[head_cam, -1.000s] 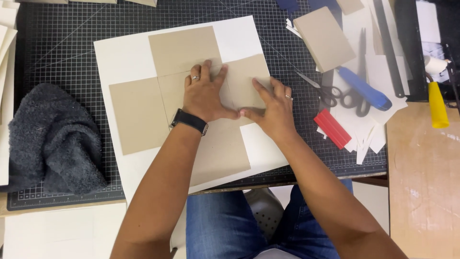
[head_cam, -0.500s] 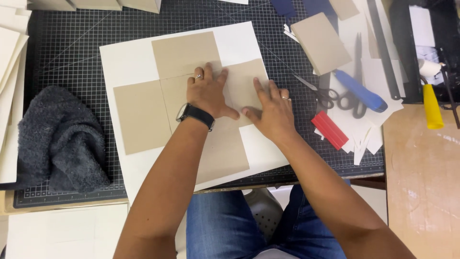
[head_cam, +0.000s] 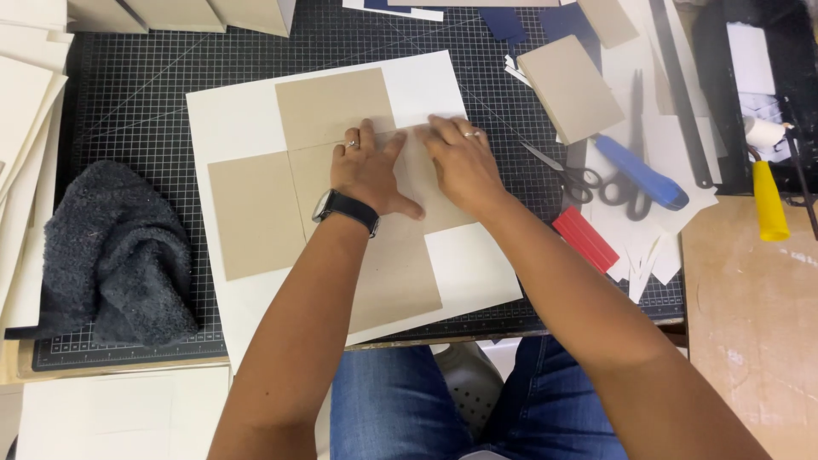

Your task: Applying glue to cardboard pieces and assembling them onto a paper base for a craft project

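Both forearms reach up from the bottom of the view toward twelve o'clock and meet over a cross of tan board panels [head_cam: 256, 213] laid on a white paper sheet [head_cam: 464, 273], which sits mid-frame on a black gridded cutting mat [head_cam: 128, 111]. The left hand [head_cam: 368, 170] lies palm-down and flat on the centre panel, fingers spread and pointing to twelve o'clock, thumb stretched toward three o'clock; a dark wristwatch [head_cam: 345, 209] wraps the wrist. The right hand [head_cam: 460, 162] presses flat just beside it at three o'clock, fingers angled toward eleven o'clock, over the right-hand panel. Neither hand grips anything; both bear down open.

At nine o'clock on the mat lies a dark grey cloth [head_cam: 111, 255]. At three o'clock lie black-handled scissors [head_cam: 588, 179], a blue-handled cutter [head_cam: 639, 175] and a red block [head_cam: 585, 238].
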